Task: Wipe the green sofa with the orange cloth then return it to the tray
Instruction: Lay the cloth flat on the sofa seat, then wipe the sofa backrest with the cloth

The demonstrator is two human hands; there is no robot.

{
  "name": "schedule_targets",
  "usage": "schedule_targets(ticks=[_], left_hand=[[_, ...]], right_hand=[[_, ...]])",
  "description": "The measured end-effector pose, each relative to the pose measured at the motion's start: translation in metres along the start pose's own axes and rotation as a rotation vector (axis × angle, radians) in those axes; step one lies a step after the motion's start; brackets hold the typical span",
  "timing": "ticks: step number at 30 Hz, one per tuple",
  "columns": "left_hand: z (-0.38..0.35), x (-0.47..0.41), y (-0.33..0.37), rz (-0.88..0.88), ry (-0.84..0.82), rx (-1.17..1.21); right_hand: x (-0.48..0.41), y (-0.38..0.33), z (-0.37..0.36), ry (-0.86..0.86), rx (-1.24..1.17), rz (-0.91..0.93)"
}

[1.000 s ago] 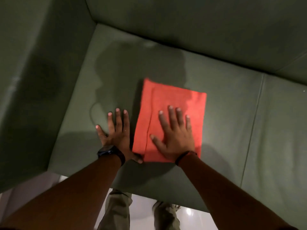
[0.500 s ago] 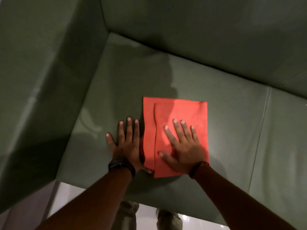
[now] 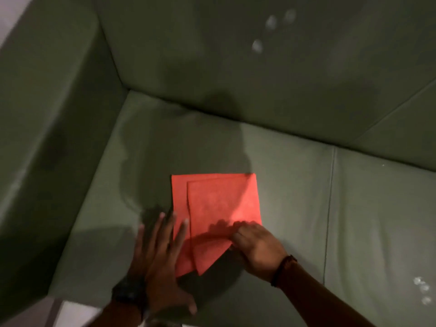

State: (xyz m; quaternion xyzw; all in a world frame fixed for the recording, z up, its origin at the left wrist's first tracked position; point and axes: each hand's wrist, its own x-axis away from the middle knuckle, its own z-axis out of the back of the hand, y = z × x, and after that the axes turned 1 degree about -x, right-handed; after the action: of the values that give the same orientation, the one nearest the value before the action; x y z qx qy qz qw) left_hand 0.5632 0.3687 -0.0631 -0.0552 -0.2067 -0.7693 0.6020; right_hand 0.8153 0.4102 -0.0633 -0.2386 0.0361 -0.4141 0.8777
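Observation:
The folded orange cloth (image 3: 218, 208) lies flat on the seat of the green sofa (image 3: 295, 185), near the front of the left cushion. My right hand (image 3: 257, 246) has its fingers curled and pinched on the cloth's near right corner, which is lifted off the seat. My left hand (image 3: 160, 251), with a dark watch on the wrist, is spread open; its fingertips reach over the cloth's left edge. No tray is in view.
The sofa's left armrest (image 3: 47, 114) rises on the left and the backrest (image 3: 259, 67) at the far side. A seam (image 3: 330, 208) splits the seat into two cushions. Pale floor (image 3: 70, 312) shows below the seat's front edge.
My right hand was flat on the cloth; now its fingers have closed on the near right corner and raised it. My left hand has shifted back from the seat, fingers still spread.

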Motion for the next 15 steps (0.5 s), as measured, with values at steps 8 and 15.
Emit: schedule_targets(ticks=[8,15], left_hand=[[0.071,-0.064,0.054,-0.023,0.371,0.229],[0.245,-0.208,0.090,-0.060,0.645,0.493]], right_hand=[[-0.047,0.018,0.129,-0.210,-0.218,-0.137],[-0.096,0.057,0.294,0.626,0.205,-0.211]])
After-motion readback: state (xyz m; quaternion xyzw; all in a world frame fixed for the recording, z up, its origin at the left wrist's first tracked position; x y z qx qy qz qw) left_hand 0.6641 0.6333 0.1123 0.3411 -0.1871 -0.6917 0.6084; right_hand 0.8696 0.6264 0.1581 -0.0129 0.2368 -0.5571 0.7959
